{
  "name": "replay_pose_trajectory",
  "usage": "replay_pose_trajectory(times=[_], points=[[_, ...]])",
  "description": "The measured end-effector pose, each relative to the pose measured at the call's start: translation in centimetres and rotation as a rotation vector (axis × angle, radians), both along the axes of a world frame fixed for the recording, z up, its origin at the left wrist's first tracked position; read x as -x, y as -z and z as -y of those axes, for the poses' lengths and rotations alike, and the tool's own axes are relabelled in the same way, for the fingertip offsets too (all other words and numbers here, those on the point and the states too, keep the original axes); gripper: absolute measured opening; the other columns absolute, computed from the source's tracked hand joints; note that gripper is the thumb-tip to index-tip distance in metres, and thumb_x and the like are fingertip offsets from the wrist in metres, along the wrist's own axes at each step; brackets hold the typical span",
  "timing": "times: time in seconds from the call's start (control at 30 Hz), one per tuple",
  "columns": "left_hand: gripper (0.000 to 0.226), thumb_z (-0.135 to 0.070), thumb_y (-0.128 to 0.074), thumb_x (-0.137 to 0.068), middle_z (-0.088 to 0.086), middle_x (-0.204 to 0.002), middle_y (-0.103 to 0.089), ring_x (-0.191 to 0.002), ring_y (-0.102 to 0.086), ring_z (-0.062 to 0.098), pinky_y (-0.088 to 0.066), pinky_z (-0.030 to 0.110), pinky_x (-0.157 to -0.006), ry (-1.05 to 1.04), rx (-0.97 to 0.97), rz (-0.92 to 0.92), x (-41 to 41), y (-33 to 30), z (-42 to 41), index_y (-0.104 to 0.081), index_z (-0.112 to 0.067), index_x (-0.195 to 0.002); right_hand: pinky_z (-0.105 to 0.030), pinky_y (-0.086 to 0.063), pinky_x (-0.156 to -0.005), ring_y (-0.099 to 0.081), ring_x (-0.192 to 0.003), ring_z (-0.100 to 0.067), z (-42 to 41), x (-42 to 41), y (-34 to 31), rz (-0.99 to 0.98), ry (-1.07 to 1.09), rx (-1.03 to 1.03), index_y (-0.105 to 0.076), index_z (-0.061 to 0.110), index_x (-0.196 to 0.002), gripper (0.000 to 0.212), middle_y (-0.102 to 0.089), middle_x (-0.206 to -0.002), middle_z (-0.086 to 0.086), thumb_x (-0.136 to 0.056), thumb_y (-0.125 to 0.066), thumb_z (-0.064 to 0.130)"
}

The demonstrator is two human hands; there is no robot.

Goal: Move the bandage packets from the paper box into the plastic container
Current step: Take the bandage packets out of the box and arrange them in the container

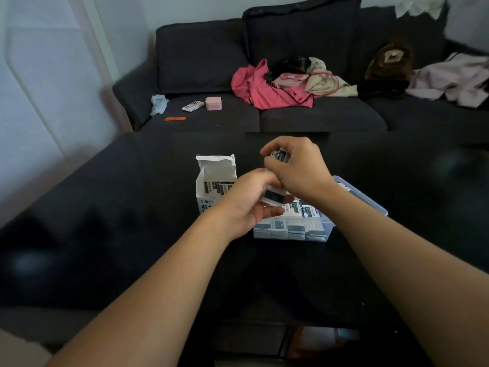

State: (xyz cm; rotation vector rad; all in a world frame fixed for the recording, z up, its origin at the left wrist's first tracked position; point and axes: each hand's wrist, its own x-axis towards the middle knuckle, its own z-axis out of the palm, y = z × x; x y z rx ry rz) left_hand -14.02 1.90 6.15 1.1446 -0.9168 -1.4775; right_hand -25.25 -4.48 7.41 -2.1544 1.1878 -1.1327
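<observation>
A white paper box [211, 170] stands open on the black table, with bandage packets [214, 187] upright inside it. To its right sits a clear plastic container [328, 233] holding several packets [291, 226] in rows. My left hand [246, 207] is between the box and the container and grips a small stack of packets [275, 198]. My right hand [296, 165] is just above the left, its fingers curled round more packets [279, 155]. Both hands are blurred and touch each other.
The glossy black table [132, 234] spreads around the box and container. The container's clear lid [365, 200] lies behind it at the right. A dark sofa [317, 115] behind the table carries clothes, a pink case [213, 103] and small items.
</observation>
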Motion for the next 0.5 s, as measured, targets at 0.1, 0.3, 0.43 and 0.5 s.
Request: replay_pose_trajectory(times=[0.1, 0.3, 0.43, 0.5], points=[[0.04, -0.035, -0.035, -0.104, 0.009, -0.081, -0.066, -0.07, -0.064, 0.021, -0.05, 0.028, -0.055, 0.023, -0.104, -0.228, 0.4, -0.1, 0.0, -0.064, -0.007, -0.108, -0.023, -0.057, -0.071, -0.067, -0.086, -0.008, 0.4, 0.5, 0.3, -0.033, 0.003, -0.014, -0.072, 0.016, -0.105, 0.014, -0.069, -0.099, 0.003, -0.095, -0.063, 0.019], [0.04, -0.041, -0.035, -0.11, 0.009, -0.075, -0.057, -0.058, -0.053, 0.017, -0.036, 0.023, -0.037, -0.275, -0.118, 0.12, 2.6, 1.3, 0.6, -0.058, -0.013, -0.095, -0.036, -0.049, -0.076, -0.064, -0.084, -0.019, -0.4, 0.0, 0.8, -0.158, -0.076, 0.055, -0.069, 0.005, -0.1, 0.041, -0.071, -0.09, -0.006, -0.107, -0.039, 0.032], [0.05, -0.042, -0.026, -0.111, 0.006, -0.066, -0.062, -0.049, -0.05, 0.011, -0.034, 0.019, -0.037, -0.371, 0.003, 0.2, 2.7, 1.4, 1.0, -0.064, -0.014, -0.096, -0.028, -0.046, -0.068, -0.061, -0.078, -0.012, 0.1, 1.5, -1.0, -0.202, -0.134, -0.002, -0.068, 0.012, -0.11, 0.031, -0.068, -0.087, 0.0, -0.107, -0.041, 0.025], [0.048, -0.041, -0.025, -0.111, 0.004, -0.065, -0.063, -0.046, -0.05, 0.009, -0.034, 0.019, -0.037, -0.36, 0.03, 0.252, 2.7, 1.4, 1.1, -0.065, -0.015, -0.101, -0.032, -0.048, -0.071, -0.062, -0.079, -0.015, 0.2, 2.1, -1.4, -0.208, -0.187, -0.053, -0.067, 0.013, -0.112, 0.028, -0.067, -0.089, -0.002, -0.107, -0.043, 0.025]])
